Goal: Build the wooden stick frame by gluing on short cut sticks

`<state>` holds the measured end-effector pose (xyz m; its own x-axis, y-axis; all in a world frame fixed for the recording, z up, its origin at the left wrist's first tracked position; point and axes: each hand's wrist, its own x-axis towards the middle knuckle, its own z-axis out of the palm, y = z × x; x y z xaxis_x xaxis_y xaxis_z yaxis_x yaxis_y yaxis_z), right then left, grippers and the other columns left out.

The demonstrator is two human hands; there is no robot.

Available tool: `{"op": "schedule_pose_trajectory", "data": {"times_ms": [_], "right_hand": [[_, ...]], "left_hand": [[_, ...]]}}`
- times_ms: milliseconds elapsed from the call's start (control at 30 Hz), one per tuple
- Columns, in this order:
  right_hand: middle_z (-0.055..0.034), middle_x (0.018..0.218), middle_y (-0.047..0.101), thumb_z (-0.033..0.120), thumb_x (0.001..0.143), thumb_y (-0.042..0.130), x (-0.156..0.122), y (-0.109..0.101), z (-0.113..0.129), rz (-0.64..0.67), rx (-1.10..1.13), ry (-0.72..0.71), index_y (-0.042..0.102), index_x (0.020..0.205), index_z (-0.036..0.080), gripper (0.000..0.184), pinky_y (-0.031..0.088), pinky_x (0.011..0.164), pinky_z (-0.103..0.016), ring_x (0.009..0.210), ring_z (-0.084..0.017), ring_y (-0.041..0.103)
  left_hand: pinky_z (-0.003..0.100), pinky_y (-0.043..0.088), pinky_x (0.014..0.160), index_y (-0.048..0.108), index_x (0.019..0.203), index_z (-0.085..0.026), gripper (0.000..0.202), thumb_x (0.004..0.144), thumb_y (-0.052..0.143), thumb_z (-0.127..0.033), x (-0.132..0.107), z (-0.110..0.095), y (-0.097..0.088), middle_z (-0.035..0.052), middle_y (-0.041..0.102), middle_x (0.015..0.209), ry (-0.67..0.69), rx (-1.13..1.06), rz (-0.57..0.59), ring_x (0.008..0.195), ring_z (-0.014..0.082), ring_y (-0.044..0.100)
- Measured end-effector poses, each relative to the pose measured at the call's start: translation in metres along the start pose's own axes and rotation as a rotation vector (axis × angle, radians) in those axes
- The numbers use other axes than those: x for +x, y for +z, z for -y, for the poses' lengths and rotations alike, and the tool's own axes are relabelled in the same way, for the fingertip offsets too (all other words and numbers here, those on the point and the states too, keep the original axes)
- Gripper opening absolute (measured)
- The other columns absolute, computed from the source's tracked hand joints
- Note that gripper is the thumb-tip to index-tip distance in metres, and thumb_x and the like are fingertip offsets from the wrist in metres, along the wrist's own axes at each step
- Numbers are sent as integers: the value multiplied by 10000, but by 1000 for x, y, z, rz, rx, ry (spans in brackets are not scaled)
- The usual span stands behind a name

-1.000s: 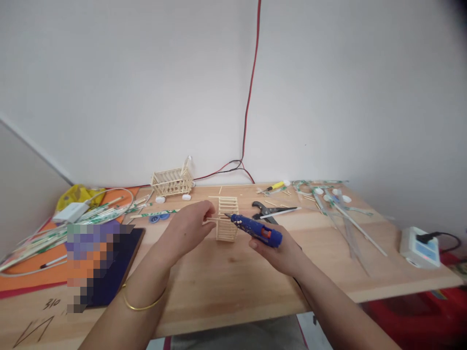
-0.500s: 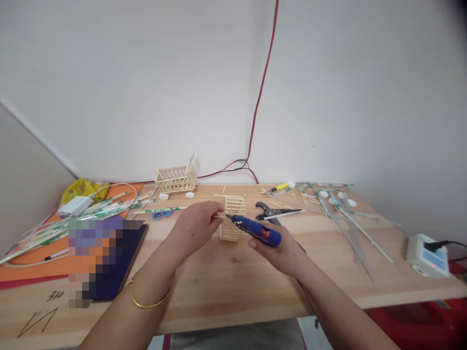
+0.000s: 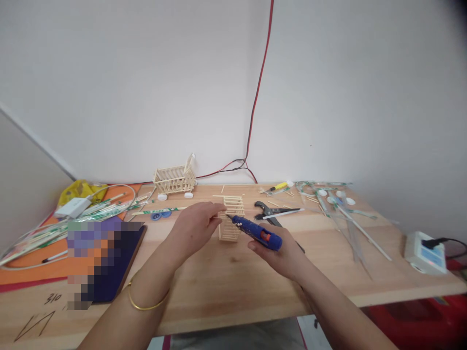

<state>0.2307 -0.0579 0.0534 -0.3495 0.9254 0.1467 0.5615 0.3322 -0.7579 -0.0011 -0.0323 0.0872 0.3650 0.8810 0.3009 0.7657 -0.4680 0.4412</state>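
My left hand is closed in a pinch at the left side of a small frame built of thin wooden sticks. Its fingertips overlap the frame's edge, and I cannot make out what lies between them. In my right hand is a blue hot glue gun, its nozzle pointing left, close to the left fingertips and over the frame. The frame rests on the wooden table. Behind it, to the left, stands a stick-built cart with white round wheels.
Black-handled pliers and a yellow cutter lie right of the frame. Plastic wrappers spread farther right, near a white power socket box. Bagged sticks, blue rings and a dark blue tablet-like case lie left.
The camera view has shifted slightly. The left fingertips reach a little farther over the frame; the glue gun stays almost where it was.
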Motion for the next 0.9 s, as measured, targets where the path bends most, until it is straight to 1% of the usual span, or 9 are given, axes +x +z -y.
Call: {"op": "schedule_pose_trajectory", "data": {"times_ms": [267,500,667,900], "right_hand": [[14,650,538,391,815,593,-1,0,1,-8,-60,-31,501,722,204,228,354,554,-247,593,-136,491],[17,640,525,404,819,592,-3,0,0,-11,-23,-8,511,728,202,236,347,551,-245,591,-135,485],[5,679,561,388,818,598,-2,2,-2,0,-17,5,527,753,198,214,358,573,-250,627,-147,512],[9,655,548,396,817,592,-2,5,-3,-17,-48,11,522,733,198,227,354,565,-246,610,-142,495]], "left_hand": [[277,454,718,663,1034,-229,250,856,496,-173,1,-1,-3,24,698,883,29,31,32,808,165,616],[297,453,740,647,1060,-214,261,843,512,-160,0,0,-1,33,708,955,9,57,39,844,181,619],[295,451,721,642,1045,-208,243,853,499,-165,0,-1,-1,35,706,947,18,70,52,837,185,616],[302,455,748,651,1042,-220,254,862,479,-169,0,-1,-2,35,697,925,22,73,59,858,188,612]]}}
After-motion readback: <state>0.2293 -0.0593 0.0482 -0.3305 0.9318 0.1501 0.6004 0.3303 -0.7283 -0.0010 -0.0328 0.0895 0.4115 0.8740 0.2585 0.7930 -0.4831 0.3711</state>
